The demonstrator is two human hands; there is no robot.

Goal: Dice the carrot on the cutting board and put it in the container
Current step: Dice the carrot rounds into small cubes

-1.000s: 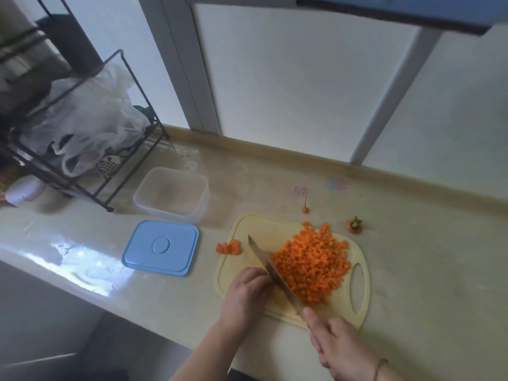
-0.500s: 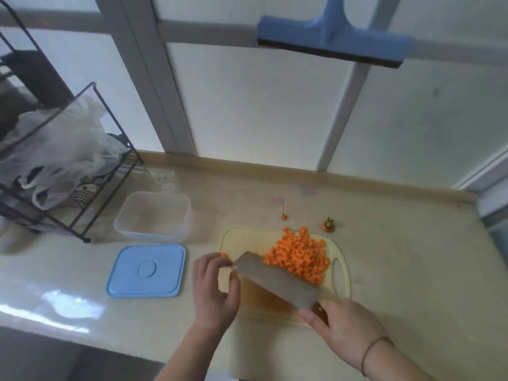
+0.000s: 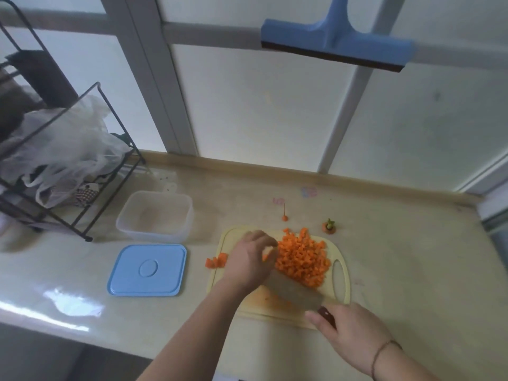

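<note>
Orange dice [image 3: 302,259] lie heaped on the far right part of the yellow board [image 3: 236,240], which sits on the pale bench [image 3: 412,257]. A few more carrot bits [image 3: 216,261] lie on the bench just off the board's left edge. The left hand [image 3: 251,261] reaches over the board at the left side of the heap, fingers bent toward the dice; I cannot tell whether they hold any. The right hand [image 3: 349,329] grips the dark handle of the knife [image 3: 295,291], its broad blade lying low across the near side of the heap. Left of the board the clear container [image 3: 155,215] stands open, with its blue lid [image 3: 147,270] flat on the bench just in front of it. Beyond the board lie the carrot top [image 3: 329,226] and the thin tip [image 3: 284,216]. A wire rack [image 3: 82,171] holding plastic bags stands at the far left.
</note>
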